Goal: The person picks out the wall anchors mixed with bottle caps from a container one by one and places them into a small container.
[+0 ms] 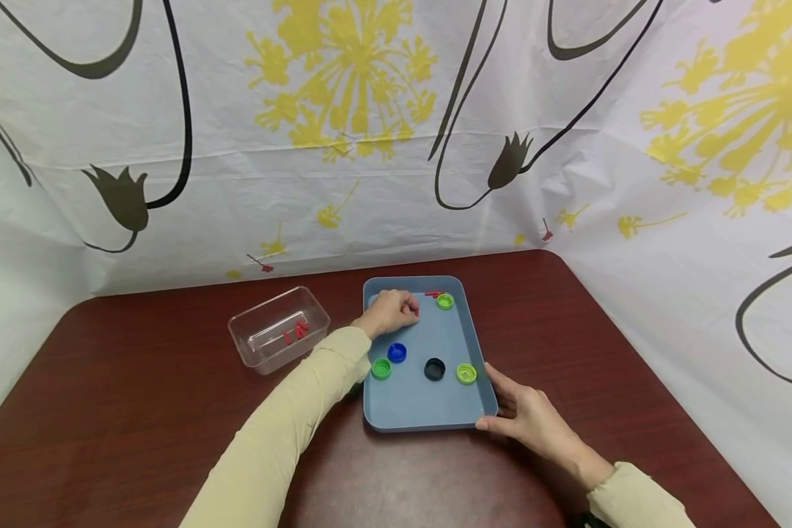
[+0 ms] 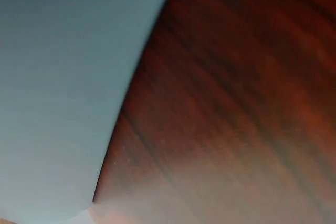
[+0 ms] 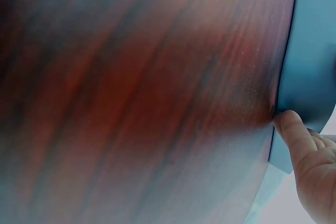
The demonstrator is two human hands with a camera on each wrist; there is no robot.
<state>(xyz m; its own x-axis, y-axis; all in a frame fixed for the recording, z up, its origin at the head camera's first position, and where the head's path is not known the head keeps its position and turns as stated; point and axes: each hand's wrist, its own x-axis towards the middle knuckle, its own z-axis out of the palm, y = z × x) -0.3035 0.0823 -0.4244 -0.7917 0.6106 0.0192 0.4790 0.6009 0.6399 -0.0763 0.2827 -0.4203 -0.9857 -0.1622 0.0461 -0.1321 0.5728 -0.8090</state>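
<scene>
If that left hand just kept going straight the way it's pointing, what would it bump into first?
Probably the light green cap near the far right corner of the blue tray, beside the red pieces. The left hand may pass over it, though; its height is unclear.

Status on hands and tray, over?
Left hand pinching red piece over blue tray. Right hand gripping tray's near-right corner. Five caps inside; no obstruction evident.

Under the grip spreads a table (image 1: 92,411), dark red-brown with streaked grain and rounded far corners. Beyond the grip hangs creased white sheeting (image 1: 218,183), printed with large yellow flowers (image 1: 356,55) and dark buds (image 1: 124,202) on curling stems (image 1: 186,95); more stands left and right of it. Nearer than the grip, pale glare (image 1: 396,477) lies on the wood.
</scene>
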